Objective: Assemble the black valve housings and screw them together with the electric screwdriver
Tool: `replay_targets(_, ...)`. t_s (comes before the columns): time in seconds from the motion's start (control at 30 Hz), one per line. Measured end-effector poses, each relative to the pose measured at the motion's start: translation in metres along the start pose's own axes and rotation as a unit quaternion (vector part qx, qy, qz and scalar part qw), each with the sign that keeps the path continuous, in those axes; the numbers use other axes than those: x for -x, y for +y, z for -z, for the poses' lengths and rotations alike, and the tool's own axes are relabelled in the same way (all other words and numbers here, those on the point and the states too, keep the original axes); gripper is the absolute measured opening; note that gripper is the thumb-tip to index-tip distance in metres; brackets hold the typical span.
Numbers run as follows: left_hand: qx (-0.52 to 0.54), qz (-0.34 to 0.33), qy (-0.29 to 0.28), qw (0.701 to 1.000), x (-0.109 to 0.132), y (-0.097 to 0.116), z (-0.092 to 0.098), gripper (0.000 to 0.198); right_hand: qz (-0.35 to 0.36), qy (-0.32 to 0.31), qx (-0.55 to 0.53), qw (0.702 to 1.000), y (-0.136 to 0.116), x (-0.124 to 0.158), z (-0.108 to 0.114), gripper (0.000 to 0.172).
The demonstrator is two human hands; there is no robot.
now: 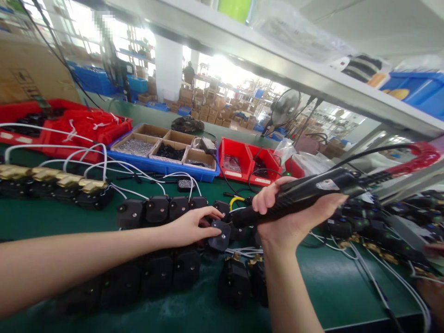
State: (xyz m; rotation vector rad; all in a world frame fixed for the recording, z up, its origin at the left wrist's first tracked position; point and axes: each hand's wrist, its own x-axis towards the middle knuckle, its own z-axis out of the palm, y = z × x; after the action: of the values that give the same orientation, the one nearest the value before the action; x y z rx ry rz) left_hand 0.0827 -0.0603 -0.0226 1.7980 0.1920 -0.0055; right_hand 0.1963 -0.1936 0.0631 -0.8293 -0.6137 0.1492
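Observation:
My right hand [286, 226] is wrapped round a black electric screwdriver [305, 194], held nearly level with its nose pointing left. A cable leaves its rear end at the right. My left hand [190, 225] grips a small black box-shaped unit [220, 237] between thumb and fingers; a screw head shows on its face. The screwdriver's nose is beside this unit; its bit cannot be made out, so contact is unclear. More black units [157, 210] with white cables stand in a row behind my left hand, and others [187, 268] lie in front of it.
Behind the units stand a blue tray [163, 167] of small parts and red bins [236, 159]. Black units with brass fittings [92, 185] line the left side. A metal shelf [277, 51] hangs overhead. Another person's hand [435, 252] shows at the right edge.

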Motion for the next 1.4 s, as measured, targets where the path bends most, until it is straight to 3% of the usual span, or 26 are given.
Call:
replay_targets(0.13, 0.064, -0.016, 0.002, 0.998, -0.001, -0.006, 0.002, 0.039, -0.002, -0.009, 0.008, 1.000, 0.003, -0.001, -0.006, 0.064)
replay_targets(0.3, 0.110, 0.033, -0.024, 0.993, -0.001, -0.004, 0.003, 0.039, 0.001, -0.008, 0.017, 1.000, 0.006, -0.003, -0.011, 0.065)
replay_targets(0.4, 0.114, 0.048, -0.023, 0.992, -0.002, -0.005, 0.003, 0.040, 0.001, -0.015, 0.018, 1.000, 0.008, -0.004, -0.012, 0.065)
replay_targets(0.6, 0.129, -0.004, -0.018, 0.992, -0.007, -0.014, 0.002, 0.040, 0.004, -0.047, 0.021, 0.999, 0.006, -0.002, -0.018, 0.063)
replay_targets(0.9, 0.127, 0.024, 0.008, 0.992, -0.006, -0.015, -0.004, 0.040, 0.028, -0.112, 0.048, 0.992, 0.002, 0.004, -0.022, 0.065)
replay_targets(1.4, 0.129, 0.048, 0.035, 0.990, -0.005, -0.011, -0.004, 0.044, 0.023, -0.139, 0.067, 0.988, 0.005, 0.009, -0.024, 0.067)
